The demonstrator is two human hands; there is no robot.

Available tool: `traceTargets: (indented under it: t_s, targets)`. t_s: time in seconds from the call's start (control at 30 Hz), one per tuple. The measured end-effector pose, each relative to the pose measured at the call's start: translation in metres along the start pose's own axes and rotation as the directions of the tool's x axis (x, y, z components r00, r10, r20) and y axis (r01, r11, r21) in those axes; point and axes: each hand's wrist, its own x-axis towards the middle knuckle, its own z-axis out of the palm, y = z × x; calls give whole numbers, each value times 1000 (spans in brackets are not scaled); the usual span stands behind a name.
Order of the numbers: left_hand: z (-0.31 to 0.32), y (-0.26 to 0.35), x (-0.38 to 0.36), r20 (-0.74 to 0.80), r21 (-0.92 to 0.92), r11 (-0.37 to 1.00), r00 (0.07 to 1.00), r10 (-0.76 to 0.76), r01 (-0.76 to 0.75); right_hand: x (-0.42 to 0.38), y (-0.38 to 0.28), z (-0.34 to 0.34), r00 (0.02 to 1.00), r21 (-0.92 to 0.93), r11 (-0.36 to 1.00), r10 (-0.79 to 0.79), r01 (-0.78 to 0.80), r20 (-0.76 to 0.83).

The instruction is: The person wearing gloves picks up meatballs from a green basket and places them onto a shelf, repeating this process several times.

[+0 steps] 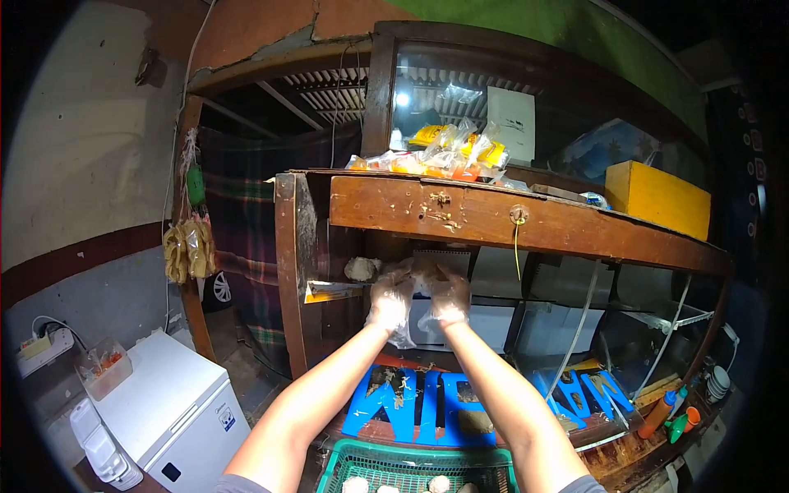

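Both my hands wear clear plastic gloves and reach into the shelf space of a wooden display cabinet (386,200). My left hand (391,297) and my right hand (449,297) are close together with fingers curled inward. Something pale seems to lie between them, but the fingers and the glare hide what it is. Just left of my left hand, a rough whitish ball (362,269) rests on the shelf. Below my forearms stands a green plastic basket (349,448) with several whitish balls (355,485) in it.
Yellow-and-clear packets (468,152) and a yellow box (657,200) sit on the cabinet top. Blue letters (382,407) mark the lower front pane. A white chest freezer (168,386) stands left; sauce bottles (657,413) are at lower right.
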Motion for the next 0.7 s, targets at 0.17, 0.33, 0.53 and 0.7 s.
traceTargets:
  t_s: [0.17, 0.33, 0.53, 0.7]
  targets:
    - [9, 2, 27, 92, 340, 932, 991, 101, -127, 17, 14, 17, 989, -150, 978, -140, 144, 39]
    - [0, -22, 45, 145, -65, 989, 980, 139, -131, 11, 9, 11, 979, -194, 962, -178, 194, 95]
    - [9, -29, 52, 192, 169, 959, 962, 192, -225, 21, -5, 12, 915, -44, 935, -333, 351, 226]
    - [1, 0, 34, 144, 411, 893, 980, 135, -184, 46, 48, 23, 922, 15, 973, -225, 232, 315]
